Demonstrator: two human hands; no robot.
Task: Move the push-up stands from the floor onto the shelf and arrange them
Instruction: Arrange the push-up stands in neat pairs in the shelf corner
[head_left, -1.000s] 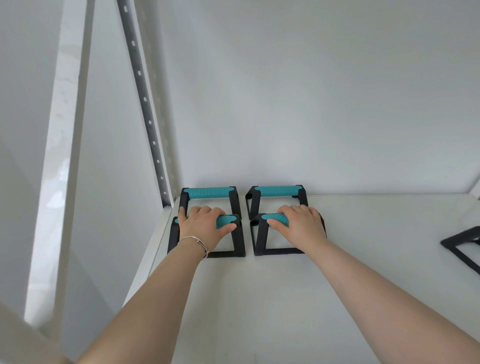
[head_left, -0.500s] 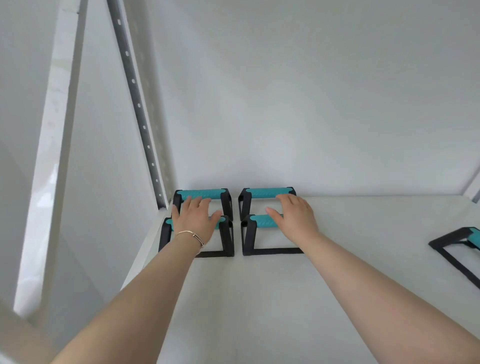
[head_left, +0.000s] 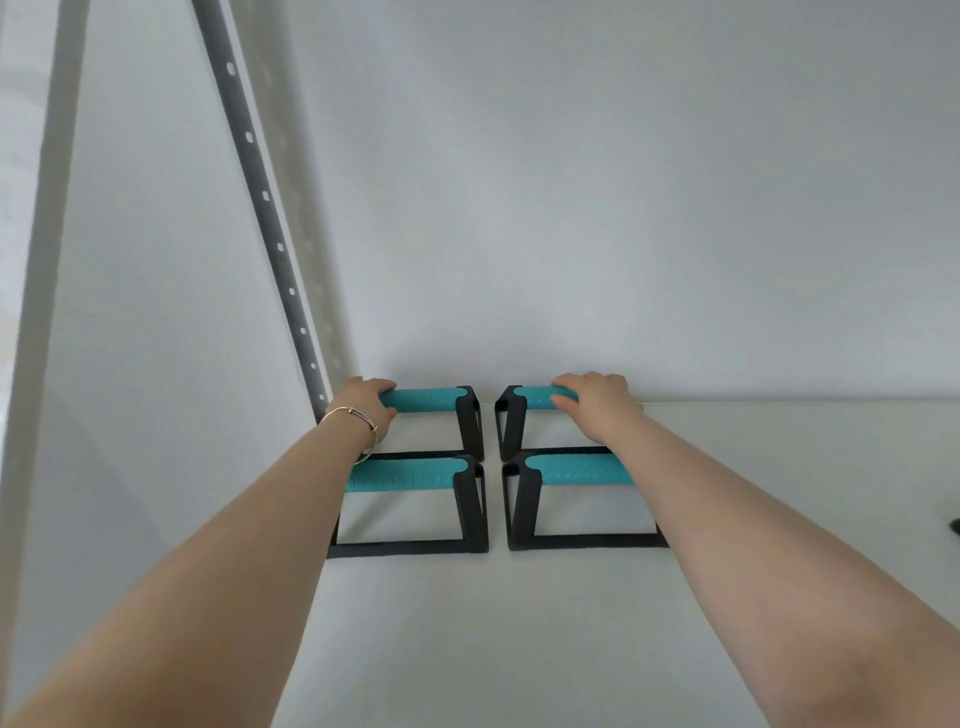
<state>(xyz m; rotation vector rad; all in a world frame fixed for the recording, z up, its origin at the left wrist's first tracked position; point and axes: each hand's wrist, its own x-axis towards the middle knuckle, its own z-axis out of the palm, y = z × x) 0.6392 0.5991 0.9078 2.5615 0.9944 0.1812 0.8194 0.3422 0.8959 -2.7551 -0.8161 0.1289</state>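
Note:
Several black push-up stands with teal grips stand in a two-by-two block in the back left corner of the white shelf (head_left: 519, 649). My left hand (head_left: 366, 405) is closed around the teal grip of the back left stand (head_left: 423, 399). My right hand (head_left: 597, 402) is closed over the grip of the back right stand (head_left: 535, 397). The front left stand (head_left: 405, 475) and the front right stand (head_left: 576, 467) sit free, partly covered by my forearms.
A grey perforated upright (head_left: 265, 208) runs up the left side at the shelf's corner. The white back wall (head_left: 623, 208) stands right behind the stands. A dark object (head_left: 953, 526) peeks in at the right edge of the shelf.
Both hands left the front stands' grips and reached back onto the rear stands' grips. The view moved closer and shifted left, so the stand at the right is almost out of frame.

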